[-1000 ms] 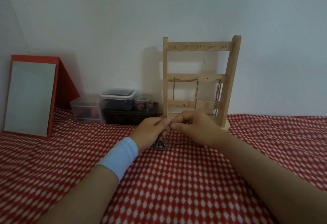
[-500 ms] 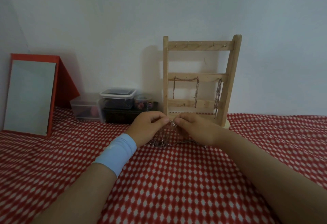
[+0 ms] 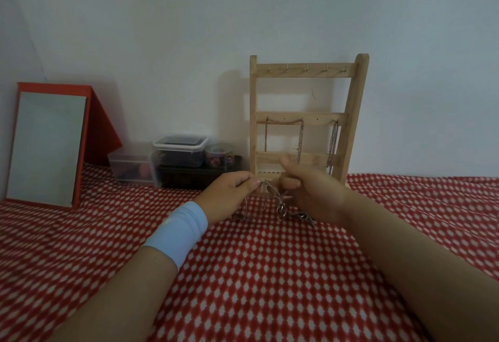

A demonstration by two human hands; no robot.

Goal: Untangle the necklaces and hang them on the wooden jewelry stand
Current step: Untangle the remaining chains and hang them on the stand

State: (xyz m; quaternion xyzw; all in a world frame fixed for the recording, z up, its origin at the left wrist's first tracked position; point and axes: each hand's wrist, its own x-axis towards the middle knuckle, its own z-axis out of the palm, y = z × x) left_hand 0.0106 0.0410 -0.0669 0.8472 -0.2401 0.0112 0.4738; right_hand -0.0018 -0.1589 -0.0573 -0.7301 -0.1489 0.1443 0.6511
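Left hand (image 3: 229,196): pinches top strand of necklaces (image 3: 280,208).
Right hand (image 3: 313,193): curled at tangle, thumb up; grasp unclear.
Necklaces: tangled between hands, trailing onto cloth (image 3: 270,274), before stand (image 3: 351,125).
Stand: chains (image 3: 301,136) on middle rail.

I see a red-and-white patterned cloth (image 3: 270,287) carrying a red-framed mirror (image 3: 46,147), a clear plastic box (image 3: 129,166), a dark box (image 3: 199,178), the wooden jewelry stand (image 3: 253,125), and tangled necklaces (image 3: 282,209) trailing onto it

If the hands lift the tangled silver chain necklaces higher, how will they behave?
Probably floppy: the tangled silver chain necklaces sag in loops below the left hand and right hand. Likely light, since a fingertip pinch holds them. Ends lying on the red checked cloth may drag.
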